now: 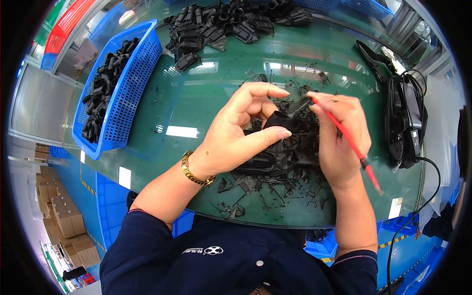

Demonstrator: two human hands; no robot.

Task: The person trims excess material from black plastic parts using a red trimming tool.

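Observation:
My left hand (241, 130) curls its thumb and fingers around a black tubular part (281, 119), which looks like moulded rubber. In my right hand (341, 130) a slim red pen-like tool (346, 136) is gripped between thumb and fingers. One end of it points at the black part; the other slants down to the right, slightly blurred. Whether its working tip touches the part I cannot tell. Under both hands lies a heap of thin black scraps (305, 169), with another black tubular piece (260, 161) below my left hand.
A blue perforated basket (129, 96) full of small black tubes stands at left on the green tabletop (196, 110). Many black moulded parts (216, 27) are piled along the far side. At right sits a black corded device (404, 118), its cable (432, 196) hanging over the edge.

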